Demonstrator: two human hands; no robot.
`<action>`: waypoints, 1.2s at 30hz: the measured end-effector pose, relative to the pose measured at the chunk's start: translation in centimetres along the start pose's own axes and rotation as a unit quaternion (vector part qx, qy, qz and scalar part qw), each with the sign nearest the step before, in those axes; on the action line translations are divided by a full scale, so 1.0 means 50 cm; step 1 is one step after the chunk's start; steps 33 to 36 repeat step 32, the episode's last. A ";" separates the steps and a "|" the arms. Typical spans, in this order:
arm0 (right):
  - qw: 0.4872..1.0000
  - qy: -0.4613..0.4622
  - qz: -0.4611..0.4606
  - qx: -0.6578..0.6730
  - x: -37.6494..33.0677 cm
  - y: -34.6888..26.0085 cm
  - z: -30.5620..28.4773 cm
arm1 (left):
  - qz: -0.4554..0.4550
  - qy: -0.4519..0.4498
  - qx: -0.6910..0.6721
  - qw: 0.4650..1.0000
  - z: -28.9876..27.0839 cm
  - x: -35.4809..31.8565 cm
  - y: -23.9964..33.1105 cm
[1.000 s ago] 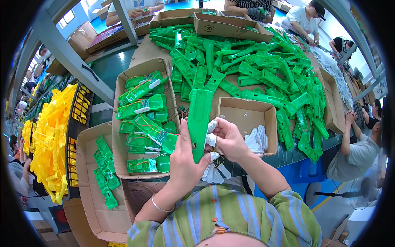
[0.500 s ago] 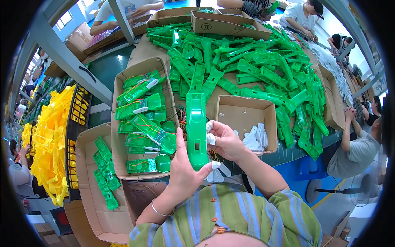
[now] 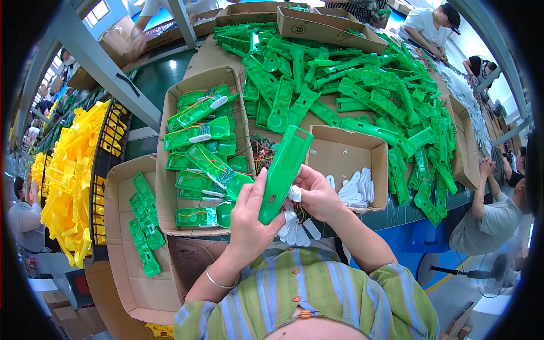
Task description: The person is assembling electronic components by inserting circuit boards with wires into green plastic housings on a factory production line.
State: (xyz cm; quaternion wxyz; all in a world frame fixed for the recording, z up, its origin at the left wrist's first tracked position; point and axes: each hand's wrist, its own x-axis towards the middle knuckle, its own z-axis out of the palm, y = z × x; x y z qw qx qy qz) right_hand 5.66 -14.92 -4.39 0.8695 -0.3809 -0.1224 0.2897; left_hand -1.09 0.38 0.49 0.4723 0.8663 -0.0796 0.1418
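A long green plastic housing [image 3: 287,168] is held up in front of me, its smooth outer side in view and its far end leaning right. My left hand [image 3: 252,208] is closed round the lower left part, its thumb at the near end. My right hand [image 3: 318,194] is closed against the right edge, white wraps on its fingertips; the housing partly hides those fingers. Below my hands, several white plastic strips [image 3: 296,233] lie at the table edge. Beyond the housing is a tangle of thin wires with small parts [image 3: 262,152].
On the left, a cardboard box [image 3: 170,147] holds green housings with wired circuit boards; another box [image 3: 126,289] holds green shells. A box of white strips [image 3: 377,187] is to the right. Green shells [image 3: 362,90] are heaped beyond; yellow parts [image 3: 71,187] fill a black rack. Other people work around.
The housing has gone from nearly upright to leaning right and has turned about its length. My right hand has shifted lower along its edge. My view has moved slightly.
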 end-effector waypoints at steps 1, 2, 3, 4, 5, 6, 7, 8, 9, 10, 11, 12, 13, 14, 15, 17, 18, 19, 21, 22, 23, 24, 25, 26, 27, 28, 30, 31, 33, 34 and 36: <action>1.000 -0.001 0.005 0.000 0.001 0.001 -0.001 | -0.003 0.001 -0.001 1.000 -0.002 0.002 -0.003; 1.000 -0.001 0.009 0.000 0.000 0.004 -0.005 | 0.000 -0.004 0.003 1.000 -0.003 0.004 -0.006; 1.000 -0.008 0.007 -0.015 -0.002 0.007 -0.011 | 0.005 -0.009 0.006 1.000 -0.005 0.008 -0.010; 0.999 -0.015 0.004 -0.029 -0.003 0.007 -0.015 | 0.002 -0.007 0.005 1.000 -0.008 0.012 -0.011; 0.999 -0.016 0.008 -0.028 -0.005 0.008 -0.016 | 0.000 -0.024 -0.009 1.000 -0.013 0.015 -0.013; 0.999 -0.010 0.021 -0.043 -0.007 0.007 -0.016 | 0.000 -0.041 -0.023 0.999 -0.017 0.017 -0.014; 0.998 -0.004 0.033 -0.058 -0.007 0.005 -0.013 | -0.002 -0.039 -0.022 0.999 -0.021 0.019 -0.016; 0.998 -0.005 0.035 -0.058 -0.008 0.004 -0.008 | -0.008 -0.053 -0.034 0.998 -0.022 0.019 -0.019; 0.998 0.002 0.034 -0.044 -0.009 0.002 0.000 | -0.014 -0.068 -0.045 0.997 -0.022 0.020 -0.020; 0.999 0.009 0.031 -0.030 -0.009 -0.001 0.005 | -0.013 -0.066 -0.045 0.997 -0.023 0.023 -0.017; 0.999 0.010 0.027 -0.032 -0.012 0.000 0.001 | -0.007 -0.076 -0.057 0.995 -0.024 0.026 -0.012; 0.999 0.013 0.023 -0.037 -0.016 0.002 -0.004 | 0.001 -0.087 -0.070 0.994 -0.022 0.031 -0.007; 0.999 0.017 0.018 -0.043 -0.023 0.000 -0.007 | 0.008 -0.090 -0.071 0.993 -0.021 0.030 -0.003; 0.999 0.031 0.008 -0.030 -0.029 0.000 0.000 | 0.002 -0.101 -0.086 0.991 -0.019 0.031 -0.002; 0.999 0.032 -0.006 -0.032 -0.033 0.003 0.001 | -0.001 -0.113 -0.102 0.988 -0.014 0.036 -0.002; 0.999 0.015 -0.026 -0.024 -0.032 0.000 0.008 | -0.098 -0.100 -0.304 0.942 -0.017 0.026 -0.010; 0.999 0.023 -0.014 -0.021 -0.028 -0.004 0.014 | -0.213 -0.078 -0.485 0.845 -0.027 0.018 -0.012; 0.999 0.027 -0.014 -0.010 -0.022 -0.006 0.009 | -0.209 -0.057 -0.491 0.844 -0.037 0.018 -0.010; 1.000 0.026 0.008 -0.010 -0.021 -0.012 0.009 | -0.238 -0.002 -0.492 0.838 -0.056 0.016 -0.001; 0.999 0.023 0.022 -0.019 -0.026 -0.020 0.014 | -0.213 0.002 -0.487 0.847 -0.053 0.032 0.004; 0.998 0.011 0.009 -0.055 -0.030 -0.023 0.021 | -0.218 0.003 -0.470 0.855 -0.056 0.032 0.005; 0.997 0.009 -0.016 -0.072 -0.036 -0.028 0.027 | -0.227 0.010 -0.454 0.862 -0.049 0.030 -0.010; 0.997 0.018 -0.037 -0.070 -0.044 -0.027 0.013 | -0.252 0.010 -0.509 0.823 -0.036 0.031 -0.021; 0.995 0.048 -0.031 -0.080 -0.050 -0.040 0.017 | -0.270 0.013 -0.563 0.781 -0.028 0.032 -0.027; 0.993 0.055 -0.047 -0.092 -0.054 -0.046 0.005 | -0.284 0.043 -0.572 0.768 -0.029 0.035 -0.019; 0.989 0.074 -0.053 -0.113 -0.056 -0.053 -0.001 | -0.296 0.064 -0.584 0.753 -0.037 0.035 -0.017; 0.989 0.092 -0.047 -0.109 -0.054 -0.057 -0.017 | -0.265 0.128 -0.551 0.781 -0.066 0.018 -0.030; 0.990 0.073 -0.042 -0.110 -0.047 -0.052 -0.016 | -0.232 0.161 -0.520 0.806 -0.076 0.006 -0.037; 0.991 0.061 -0.041 -0.113 -0.039 -0.052 -0.016 | -0.235 0.173 -0.517 0.805 -0.078 -0.003 -0.038; 0.991 0.061 -0.041 -0.113 -0.039 -0.052 -0.016 | -0.235 0.173 -0.517 0.805 -0.078 -0.003 -0.038; 0.991 0.061 -0.041 -0.113 -0.039 -0.052 -0.016 | -0.235 0.173 -0.517 0.805 -0.078 -0.003 -0.038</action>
